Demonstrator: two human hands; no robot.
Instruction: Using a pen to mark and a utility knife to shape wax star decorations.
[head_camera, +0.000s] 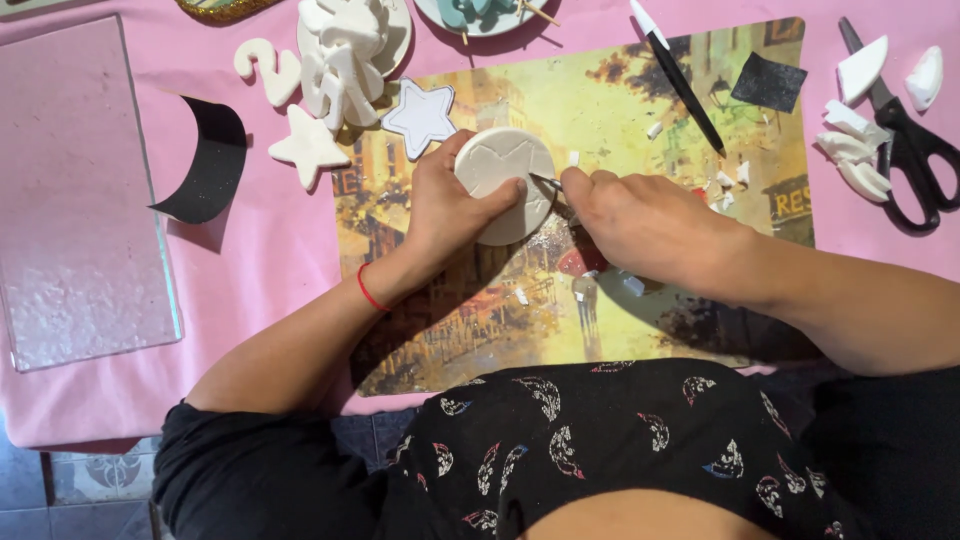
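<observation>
A round white foam disc with a shape scored into its top lies on a picture placemat. My left hand grips the disc from the left, thumb pressed on its face. My right hand holds a thin metal blade whose tip touches the disc's right side. Small white foam scraps lie scattered on the placemat to the right of my hands.
A pink cloth covers the table. On it are a clear glass sheet, a curved black strip, white foam stars, a plate of foam shapes, a black pen, a black square and black scissors among foam offcuts.
</observation>
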